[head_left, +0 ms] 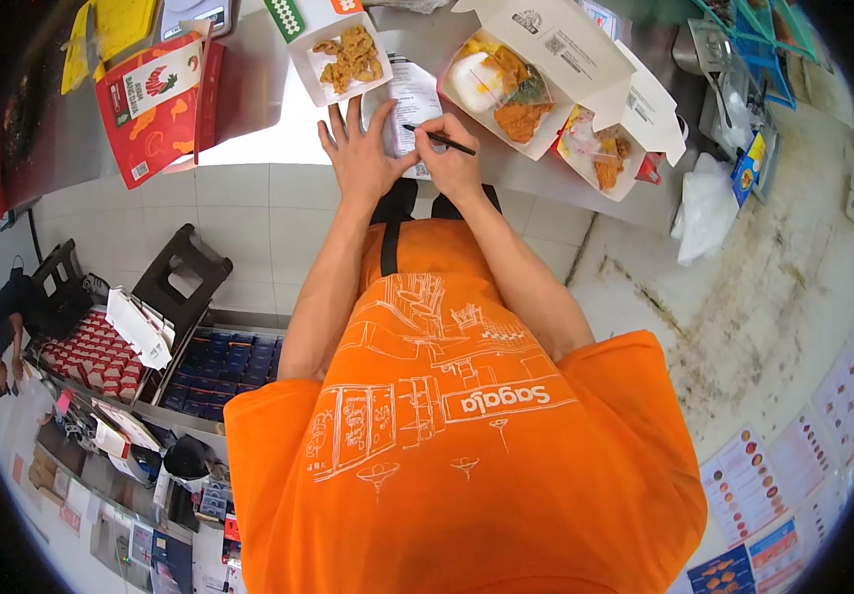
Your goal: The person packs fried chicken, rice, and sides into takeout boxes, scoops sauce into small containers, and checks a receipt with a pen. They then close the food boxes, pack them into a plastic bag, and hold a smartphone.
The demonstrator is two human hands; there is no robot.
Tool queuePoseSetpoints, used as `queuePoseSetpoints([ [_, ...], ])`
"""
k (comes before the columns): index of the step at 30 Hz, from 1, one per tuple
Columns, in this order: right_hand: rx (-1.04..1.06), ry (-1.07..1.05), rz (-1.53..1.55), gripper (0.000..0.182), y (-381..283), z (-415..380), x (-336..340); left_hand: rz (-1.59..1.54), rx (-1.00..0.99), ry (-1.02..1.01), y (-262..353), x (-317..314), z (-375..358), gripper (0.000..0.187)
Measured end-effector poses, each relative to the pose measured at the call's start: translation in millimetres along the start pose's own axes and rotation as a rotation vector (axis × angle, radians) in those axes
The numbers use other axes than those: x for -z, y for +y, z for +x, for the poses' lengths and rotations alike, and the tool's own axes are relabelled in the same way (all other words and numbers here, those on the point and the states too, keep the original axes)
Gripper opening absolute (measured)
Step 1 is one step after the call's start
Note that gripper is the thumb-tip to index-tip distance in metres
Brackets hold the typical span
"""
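My left hand (pixel 363 158) lies with fingers spread on the metal counter (pixel 259 79), its thumb side on a printed paper slip (pixel 409 94). My right hand (pixel 452 158) grips a black pen (pixel 447 141) over the slip. Just above my left hand stands an open box of fried pieces (pixel 350 59). To the right of the slip is an open box with rice and fried food (pixel 506 89), and beside it a smaller open box with fried food (pixel 600 153).
A red printed box (pixel 155 104) stands on the left, near a yellow board (pixel 115 35) and a scale (pixel 194 18). A white plastic bag (pixel 706 208) hangs at the counter's right end. Another person (pixel 6 322) is at far left, beside stacked red-and-white boxes (pixel 91 351).
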State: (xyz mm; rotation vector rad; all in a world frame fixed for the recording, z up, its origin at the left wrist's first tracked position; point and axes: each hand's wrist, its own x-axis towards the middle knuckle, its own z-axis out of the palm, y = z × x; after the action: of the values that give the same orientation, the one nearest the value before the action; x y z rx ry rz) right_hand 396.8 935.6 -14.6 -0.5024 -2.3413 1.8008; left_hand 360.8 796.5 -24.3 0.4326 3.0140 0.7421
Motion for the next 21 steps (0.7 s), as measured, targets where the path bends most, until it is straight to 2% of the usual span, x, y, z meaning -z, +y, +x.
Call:
queuePoseSetpoints([
  [6,-0.085,0.116,-0.04,0.01,4.3,3.4,2.3,-0.002,0.002,-0.022,-0.8,0.7,0.1,0.08],
  [9,0.022,-0.038,-0.005,0.011,2.6,-0.5,2.7,0.012,0.0,-0.015,-1.1,-0.5,0.3,0.08],
  [12,-0.019,0.071,-0.088,0.011,-0.4,0.6,1.4,0.023,0.01,-0.024,0.1,0.3,0.9,0.079],
  [15,-0.063,0.074,-0.045,0.012,3.7,0.9,2.5,0.03,0.012,-0.04,0.5,3.0,1.5,0.08],
  [18,0.015,-0.021,-0.054,0.011,0.1,-2.9,6.2,0.04,0.007,-0.029,-1.5,-0.6,0.7,0.081],
  [21,-0.074,0.134,-0.106,0.012,7.2,-2.1,5.8,0.023,0.011,-0.025,0.1,1.1,0.0,0.082],
])
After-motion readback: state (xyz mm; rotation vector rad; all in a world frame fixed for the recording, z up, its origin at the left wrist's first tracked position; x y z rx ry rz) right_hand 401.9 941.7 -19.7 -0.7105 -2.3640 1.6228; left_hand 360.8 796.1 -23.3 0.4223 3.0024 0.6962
